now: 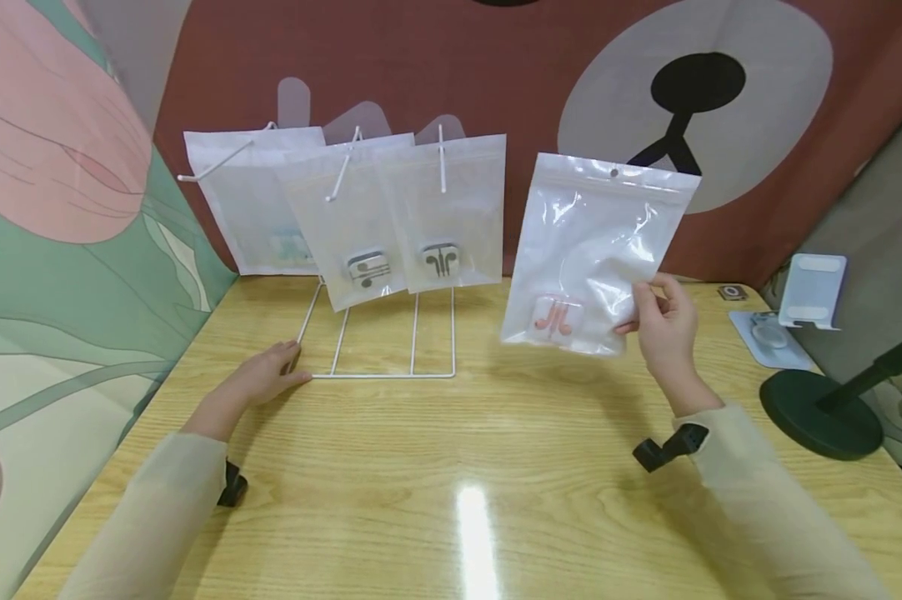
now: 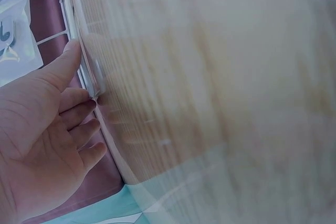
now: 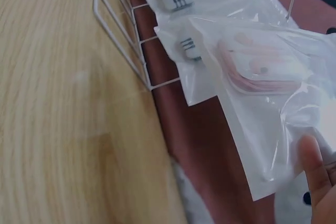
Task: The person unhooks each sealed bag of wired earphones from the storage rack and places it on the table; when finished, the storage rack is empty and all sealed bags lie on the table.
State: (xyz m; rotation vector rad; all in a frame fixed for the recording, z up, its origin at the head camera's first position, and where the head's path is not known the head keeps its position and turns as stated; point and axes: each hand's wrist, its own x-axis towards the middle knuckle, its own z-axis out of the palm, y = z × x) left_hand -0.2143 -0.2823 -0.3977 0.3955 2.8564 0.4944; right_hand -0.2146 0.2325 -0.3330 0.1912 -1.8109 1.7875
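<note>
My right hand (image 1: 664, 325) pinches the lower right edge of a clear plastic bag (image 1: 601, 225) and holds it up over the table. Pink earphones (image 1: 554, 319) lie in a small case at that bag's bottom. In the right wrist view, the thumb (image 3: 311, 163) presses on the bag's face. At the front left corner of a white wire rack (image 1: 379, 377), my left hand (image 1: 263, 375) grips the base wire between thumb and fingers. Three bags hang on the rack's hooks: a left bag (image 1: 256, 200), a middle bag (image 1: 346, 217) and a right bag (image 1: 451, 208) with dark earphones.
To the right on the wooden table (image 1: 391, 500) stand a light blue phone stand (image 1: 811, 292) and a dark round base (image 1: 822, 417) with a pole. A small square item (image 1: 732, 292) lies at the back edge. A patterned cloth (image 1: 421, 58) hangs behind the rack.
</note>
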